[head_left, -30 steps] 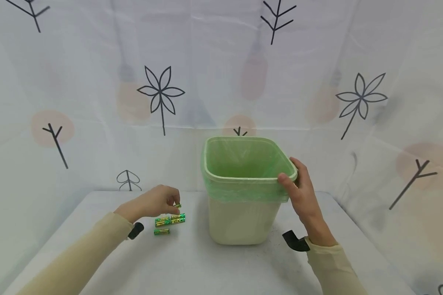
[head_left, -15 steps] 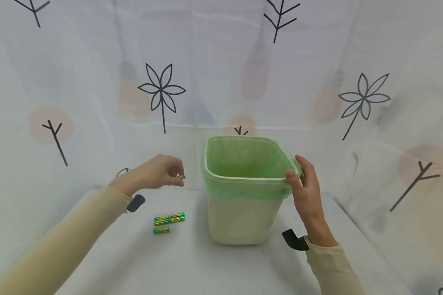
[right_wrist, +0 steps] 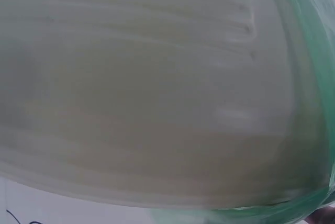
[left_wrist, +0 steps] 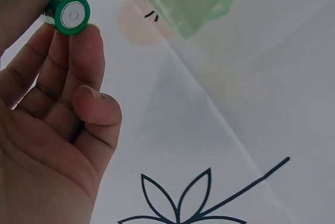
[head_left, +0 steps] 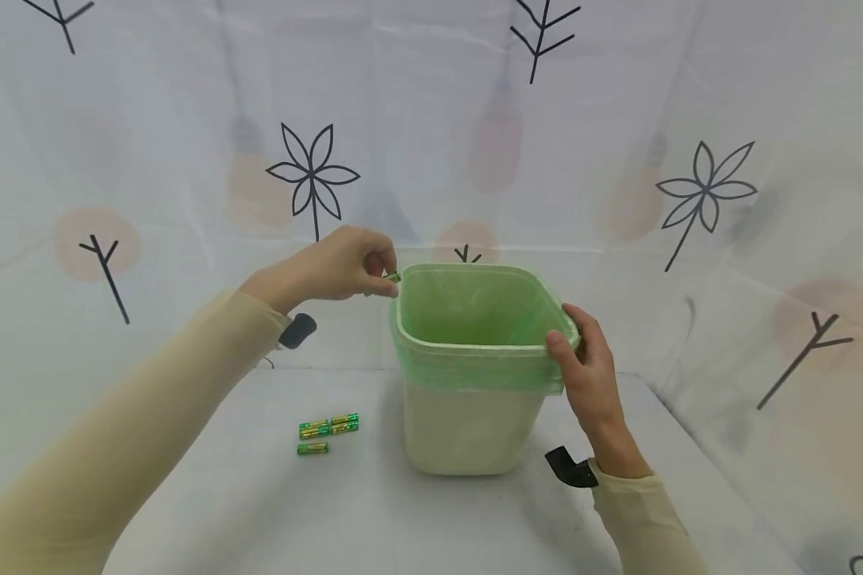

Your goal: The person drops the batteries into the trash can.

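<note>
Between thumb and fingertips, my left hand pinches a green and gold battery, its flat silver end facing the left wrist camera. That hand is raised at the left rim of a pale trash bin, level with its top. A thin green bag lines the bin and folds down over its rim. At the bin's right front corner, my right hand grips the rim, thumb on the near side. Several more batteries lie on the table left of the bin. The right wrist view shows mostly the bin's side wall.
A white-covered table carries the bin and the loose batteries. Behind it hangs a white cloth backdrop with line-drawn plants and faint peach spots, which also runs along both sides.
My left hand has lifted a battery from the table group and carried it up and right to the bin's rim. The right hand has stayed on the rim, shifting slightly.
</note>
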`<state>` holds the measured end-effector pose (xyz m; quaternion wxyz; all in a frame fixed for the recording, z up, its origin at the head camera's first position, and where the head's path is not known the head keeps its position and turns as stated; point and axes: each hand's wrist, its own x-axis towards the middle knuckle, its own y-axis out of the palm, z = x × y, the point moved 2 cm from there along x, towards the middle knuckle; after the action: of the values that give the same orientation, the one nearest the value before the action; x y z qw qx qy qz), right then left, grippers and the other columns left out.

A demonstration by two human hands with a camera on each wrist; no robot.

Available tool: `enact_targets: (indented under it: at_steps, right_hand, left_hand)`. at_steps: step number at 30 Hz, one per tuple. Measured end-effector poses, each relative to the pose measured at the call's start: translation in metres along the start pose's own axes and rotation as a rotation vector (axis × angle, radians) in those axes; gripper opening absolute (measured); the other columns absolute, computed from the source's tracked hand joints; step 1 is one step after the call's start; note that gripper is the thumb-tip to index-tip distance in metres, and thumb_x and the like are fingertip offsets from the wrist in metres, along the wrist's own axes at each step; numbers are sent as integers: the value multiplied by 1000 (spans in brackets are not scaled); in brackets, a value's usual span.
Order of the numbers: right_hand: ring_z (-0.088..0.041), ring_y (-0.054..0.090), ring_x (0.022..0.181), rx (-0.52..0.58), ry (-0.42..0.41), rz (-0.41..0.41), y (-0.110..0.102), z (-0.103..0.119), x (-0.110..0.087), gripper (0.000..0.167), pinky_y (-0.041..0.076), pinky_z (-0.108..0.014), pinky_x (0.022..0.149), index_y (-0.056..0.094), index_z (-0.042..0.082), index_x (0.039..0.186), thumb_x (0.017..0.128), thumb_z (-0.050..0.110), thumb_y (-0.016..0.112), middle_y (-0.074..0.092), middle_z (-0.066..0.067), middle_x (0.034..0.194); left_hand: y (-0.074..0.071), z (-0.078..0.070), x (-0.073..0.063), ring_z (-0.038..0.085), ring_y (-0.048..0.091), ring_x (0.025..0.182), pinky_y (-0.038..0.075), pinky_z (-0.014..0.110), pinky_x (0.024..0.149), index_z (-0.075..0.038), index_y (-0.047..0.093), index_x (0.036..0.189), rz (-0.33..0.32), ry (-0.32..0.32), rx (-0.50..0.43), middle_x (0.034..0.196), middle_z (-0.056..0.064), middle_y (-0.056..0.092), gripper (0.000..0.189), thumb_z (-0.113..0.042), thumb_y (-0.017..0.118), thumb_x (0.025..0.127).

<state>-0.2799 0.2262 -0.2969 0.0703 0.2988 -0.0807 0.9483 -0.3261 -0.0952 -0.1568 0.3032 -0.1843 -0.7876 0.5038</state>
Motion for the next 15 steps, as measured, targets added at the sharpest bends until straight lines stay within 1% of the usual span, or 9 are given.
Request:
enact_targets:
  at_steps: [3, 6, 10, 15]
  right_hand:
    - [-18, 49, 109, 7, 10, 9, 0, 1, 0, 52, 40, -19, 86, 35, 10, 145, 97, 20, 53, 44, -13, 131]
    - [-18, 49, 109, 14, 21, 19, 0, 1, 0, 53, 41, -19, 86, 33, 11, 145, 97, 20, 52, 43, -14, 131]
    - [-18, 49, 110, 11, 33, 31, 0, 1, 1, 53, 40, -19, 86, 32, 11, 146, 97, 20, 52, 43, -13, 131]
    - [-18, 49, 110, 20, 40, 36, -2, 2, 2, 54, 40, -19, 87, 31, 11, 147, 98, 20, 51, 43, -14, 132]
  left_hand:
    - [-3, -12, 14, 18, 56, 72, 47, 31, 68, -11, 64, 89, -3, 32, -1, 76, 3, 61, 20, -24, 78, 81]
    - [0, -23, 25, 17, 55, 75, 46, 31, 70, -12, 64, 90, 9, 48, 6, 79, 2, 61, 21, -26, 77, 81]
    - [10, -36, 39, 16, 54, 77, 46, 30, 71, -12, 63, 91, 37, 66, -11, 81, 2, 60, 22, -27, 77, 82]
    - [25, -49, 57, 15, 53, 79, 44, 28, 74, -11, 63, 89, 57, 119, -49, 83, 3, 60, 21, -24, 77, 82]
